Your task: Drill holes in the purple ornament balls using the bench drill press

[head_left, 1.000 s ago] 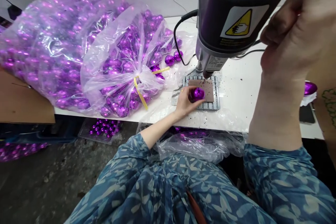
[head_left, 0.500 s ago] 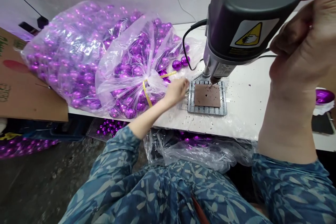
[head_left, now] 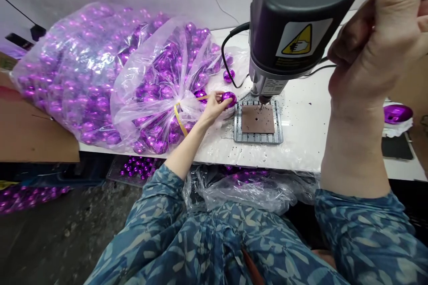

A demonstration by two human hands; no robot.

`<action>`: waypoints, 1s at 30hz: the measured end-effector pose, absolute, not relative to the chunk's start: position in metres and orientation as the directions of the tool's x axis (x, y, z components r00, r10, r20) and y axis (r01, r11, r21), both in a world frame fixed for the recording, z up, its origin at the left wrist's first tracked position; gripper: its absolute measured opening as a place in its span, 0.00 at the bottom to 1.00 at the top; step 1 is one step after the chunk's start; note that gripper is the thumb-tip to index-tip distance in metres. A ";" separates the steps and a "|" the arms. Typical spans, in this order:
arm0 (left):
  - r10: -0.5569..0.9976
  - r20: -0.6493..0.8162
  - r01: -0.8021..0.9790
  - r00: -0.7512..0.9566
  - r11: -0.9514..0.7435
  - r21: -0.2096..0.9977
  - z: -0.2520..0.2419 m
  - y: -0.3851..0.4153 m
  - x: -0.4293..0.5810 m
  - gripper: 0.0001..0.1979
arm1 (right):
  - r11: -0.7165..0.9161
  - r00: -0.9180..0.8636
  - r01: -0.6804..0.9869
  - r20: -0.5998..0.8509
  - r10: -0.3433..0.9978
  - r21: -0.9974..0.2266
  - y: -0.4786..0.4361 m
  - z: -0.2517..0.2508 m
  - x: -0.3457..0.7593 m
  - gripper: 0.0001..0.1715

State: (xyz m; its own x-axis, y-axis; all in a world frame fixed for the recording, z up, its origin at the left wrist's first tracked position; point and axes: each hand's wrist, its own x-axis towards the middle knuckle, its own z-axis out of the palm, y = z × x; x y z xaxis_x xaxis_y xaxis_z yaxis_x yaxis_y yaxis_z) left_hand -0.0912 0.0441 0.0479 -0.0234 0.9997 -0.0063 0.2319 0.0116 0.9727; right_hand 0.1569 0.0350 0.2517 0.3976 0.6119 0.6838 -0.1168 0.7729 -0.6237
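My left hand (head_left: 214,109) pinches a shiny purple faceted ball (head_left: 229,99) between thumb and fingers. This ball is just left of the drill press base (head_left: 279,136). On that slotted base lies a brown board (head_left: 267,125) with a small dark hole and dark shavings on it. Above it hangs the black drill press head (head_left: 301,4), its chuck (head_left: 265,99) pointing down at the board. My right hand (head_left: 377,40) is raised at the right side of the head, fingers curled; whatever they grip is hidden.
A large clear bag (head_left: 83,75) of purple balls, tied with yellow ribbon, fills the table's left. Another loose ball (head_left: 229,75) rests near the black cable (head_left: 223,53). At right are a larger purple piece (head_left: 397,113) and a dark phone-like slab (head_left: 397,147). Plastic sheeting (head_left: 250,193) hangs at the front edge.
My left hand, blurred and beside the bag before, now holds a purple ball near the base. One of the two loose balls by the cable no longer shows there. My right hand remains raised.
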 end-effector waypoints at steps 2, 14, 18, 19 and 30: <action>0.995 -0.059 0.148 0.084 0.046 0.988 0.046 0.022 -0.087 0.24 | 0.788 0.411 -0.118 0.693 0.592 -0.604 0.038 0.250 0.158 0.33; 0.983 0.045 0.161 0.175 -0.074 0.984 0.019 0.009 -0.041 0.35 | 0.751 0.348 -0.056 0.692 0.633 -0.658 0.025 0.255 0.155 0.31; 0.975 0.030 0.198 0.222 -0.075 0.977 0.024 0.008 -0.034 0.33 | 0.764 0.352 -0.075 0.700 0.622 -0.641 0.026 0.255 0.155 0.32; 0.974 0.041 0.209 0.221 -0.088 0.974 0.025 0.009 -0.033 0.32 | 0.761 0.351 -0.070 0.699 0.624 -0.645 0.026 0.255 0.155 0.32; 0.950 0.254 0.382 0.179 -0.305 0.872 0.026 0.001 -0.015 0.28 | 0.752 0.354 0.071 0.721 0.595 -0.655 0.025 0.255 0.155 0.35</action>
